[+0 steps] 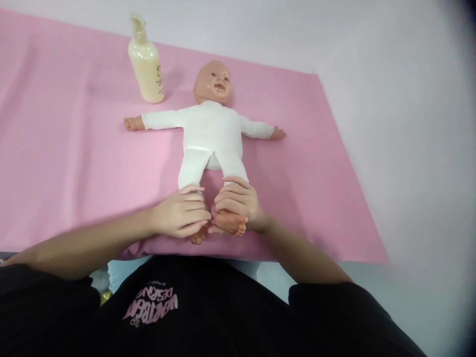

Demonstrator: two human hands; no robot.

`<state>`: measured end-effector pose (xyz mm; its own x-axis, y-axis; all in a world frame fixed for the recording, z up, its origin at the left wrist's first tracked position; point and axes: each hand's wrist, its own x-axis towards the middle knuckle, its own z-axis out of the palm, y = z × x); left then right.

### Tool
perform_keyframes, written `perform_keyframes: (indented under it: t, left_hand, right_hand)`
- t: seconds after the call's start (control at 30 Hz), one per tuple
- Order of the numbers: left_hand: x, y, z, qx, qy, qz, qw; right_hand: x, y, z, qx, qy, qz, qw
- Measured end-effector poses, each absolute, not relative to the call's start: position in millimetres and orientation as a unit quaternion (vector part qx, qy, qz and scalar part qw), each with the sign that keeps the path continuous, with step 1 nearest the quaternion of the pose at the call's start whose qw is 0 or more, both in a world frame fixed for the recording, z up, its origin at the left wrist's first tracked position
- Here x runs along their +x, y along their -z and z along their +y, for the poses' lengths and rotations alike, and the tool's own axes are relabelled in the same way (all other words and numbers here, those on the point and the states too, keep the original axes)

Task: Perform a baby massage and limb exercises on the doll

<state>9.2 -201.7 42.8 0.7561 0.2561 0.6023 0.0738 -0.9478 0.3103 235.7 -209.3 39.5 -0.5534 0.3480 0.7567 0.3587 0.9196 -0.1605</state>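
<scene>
A baby doll in a white suit lies on its back on a pink cloth, arms spread, head away from me. My left hand is wrapped around the doll's lower leg on the left side, its bare foot poking out below my fingers. My right hand grips the other lower leg, with that bare foot showing under my fingers.
A cream pump bottle stands upright on the cloth beyond the doll's arm on the left. The cloth's near edge runs just in front of my body. White surface lies to the right of the cloth.
</scene>
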Motion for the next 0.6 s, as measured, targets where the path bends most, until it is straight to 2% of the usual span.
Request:
perform_keyframes:
  t: [0.33, 0.6]
  left_hand:
    - [9.1, -43.9, -202.1, 0.934, -0.329, 0.085, 0.113]
    - [9.6, -40.8, -201.9, 0.938, -0.314, 0.086, 0.12]
  right_hand:
    - [239.7, -42.8, -213.1, -0.189, -0.071, -0.89, 0.408]
    - [234.7, -45.6, -217.8, -0.184, -0.071, -0.889, 0.412]
